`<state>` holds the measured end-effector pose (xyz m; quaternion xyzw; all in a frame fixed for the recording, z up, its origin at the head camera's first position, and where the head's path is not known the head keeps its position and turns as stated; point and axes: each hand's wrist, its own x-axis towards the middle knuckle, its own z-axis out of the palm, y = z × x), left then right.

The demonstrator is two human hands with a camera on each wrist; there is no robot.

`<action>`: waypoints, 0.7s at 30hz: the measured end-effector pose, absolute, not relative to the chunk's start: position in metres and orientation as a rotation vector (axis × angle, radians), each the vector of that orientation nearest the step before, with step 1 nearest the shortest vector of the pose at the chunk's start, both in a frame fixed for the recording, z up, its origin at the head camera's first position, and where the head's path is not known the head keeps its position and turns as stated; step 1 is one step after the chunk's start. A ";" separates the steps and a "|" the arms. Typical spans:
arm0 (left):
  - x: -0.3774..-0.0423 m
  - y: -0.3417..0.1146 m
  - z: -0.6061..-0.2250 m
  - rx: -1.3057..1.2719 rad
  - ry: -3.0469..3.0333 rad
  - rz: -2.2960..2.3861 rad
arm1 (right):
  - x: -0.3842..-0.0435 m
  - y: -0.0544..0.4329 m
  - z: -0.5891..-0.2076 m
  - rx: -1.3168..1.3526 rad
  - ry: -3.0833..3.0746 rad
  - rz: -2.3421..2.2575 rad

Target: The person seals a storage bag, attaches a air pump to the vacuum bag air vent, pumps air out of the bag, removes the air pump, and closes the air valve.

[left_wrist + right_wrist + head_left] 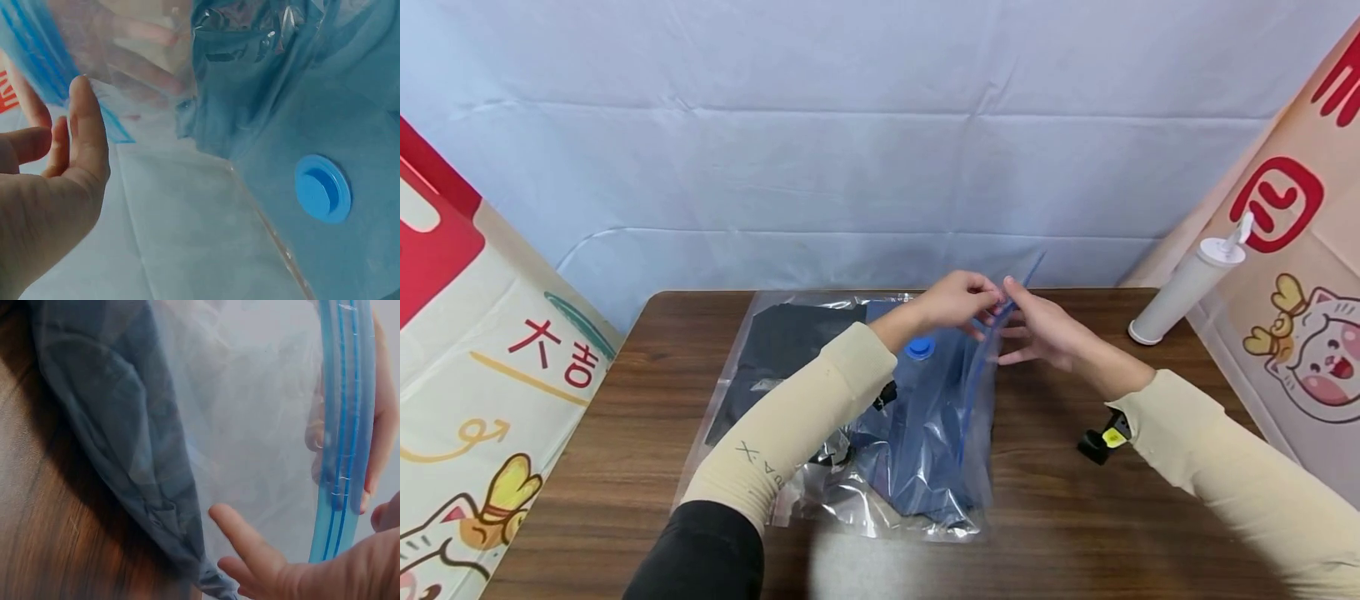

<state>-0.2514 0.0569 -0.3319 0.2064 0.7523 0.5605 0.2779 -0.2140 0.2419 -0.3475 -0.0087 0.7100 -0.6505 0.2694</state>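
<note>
A clear vacuum storage bag [861, 521] holds dark and blue folded clothing [895, 450] on the table. Its blue round valve [919, 347] faces up. The blue zip strip [342, 412] stands raised along the right side of the bag. My left hand [958, 298] pinches this strip near its far end, fingers showing on both sides of it in the right wrist view. Opposite it, my right hand [1045, 329] touches the bag's mouth, with straight, spread fingers [140, 69] seen through the plastic. Its thumb lies at the zip's upper edge.
A white hand pump [1183, 292] stands at the table's back right corner. The brown wooden table [587, 467] ends against a pale cloth backdrop [850, 167]. Printed cloths hang at both sides. A black wrist camera [1101, 443] hangs under the right sleeve.
</note>
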 end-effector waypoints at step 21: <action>-0.253 0.021 -0.333 0.603 2.088 1.311 | -0.211 0.270 -0.344 0.022 1.950 -1.623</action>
